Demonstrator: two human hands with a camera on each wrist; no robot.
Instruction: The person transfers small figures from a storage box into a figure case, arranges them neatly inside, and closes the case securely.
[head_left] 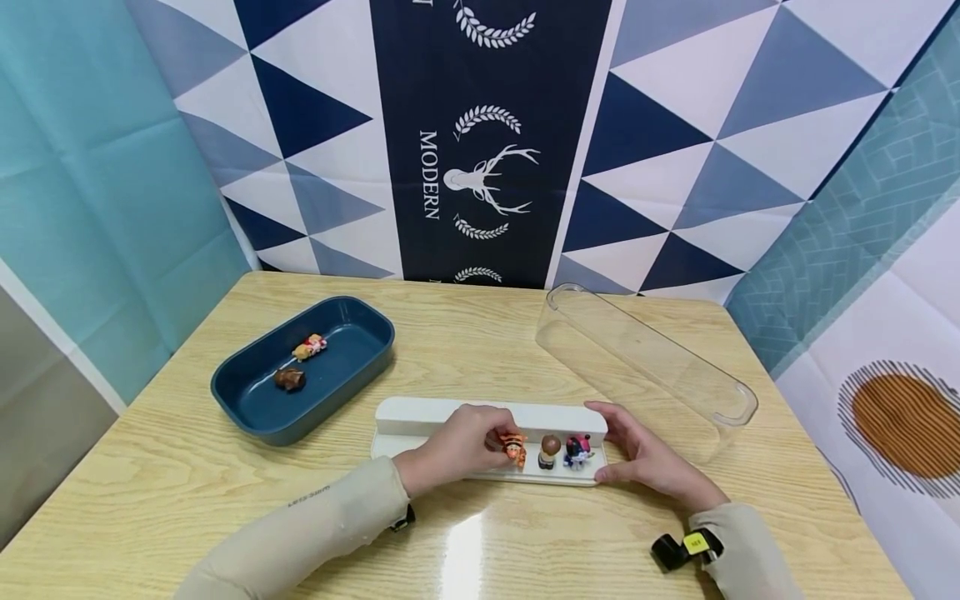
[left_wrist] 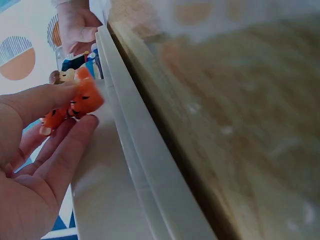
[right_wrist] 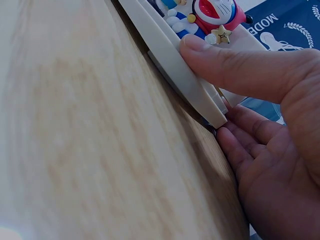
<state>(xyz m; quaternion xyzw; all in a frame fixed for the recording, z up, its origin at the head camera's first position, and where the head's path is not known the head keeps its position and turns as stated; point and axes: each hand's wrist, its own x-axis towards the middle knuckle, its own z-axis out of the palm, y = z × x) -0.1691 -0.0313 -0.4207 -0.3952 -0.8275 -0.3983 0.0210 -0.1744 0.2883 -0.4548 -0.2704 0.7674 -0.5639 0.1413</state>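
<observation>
Between its thumb and fingers, my left hand (head_left: pixel 465 442) pinches an orange tiger figurine (head_left: pixel 515 450) with black stripes, held over a long white display base (head_left: pixel 427 411) with a raised back step. In the left wrist view the figurine (left_wrist: pixel 86 97) tilts between the fingertips; whether it touches the base I cannot tell. To its right on the base stand a brown-haired figurine (head_left: pixel 549 450) and a blue, white and pink figurine (head_left: pixel 577 451) with a gold star (right_wrist: pixel 221 34). My right hand (head_left: pixel 648 458) grips the base's right end, thumb on the front edge, fingers around the far side.
A dark blue bin (head_left: pixel 352 367) at the left of the table holds a red-and-yellow figurine (head_left: pixel 310 347) and a brown one (head_left: pixel 289 379). Behind my right hand lies a long clear plastic cover (head_left: pixel 652 358). A patterned cloth hangs beyond the table's back edge.
</observation>
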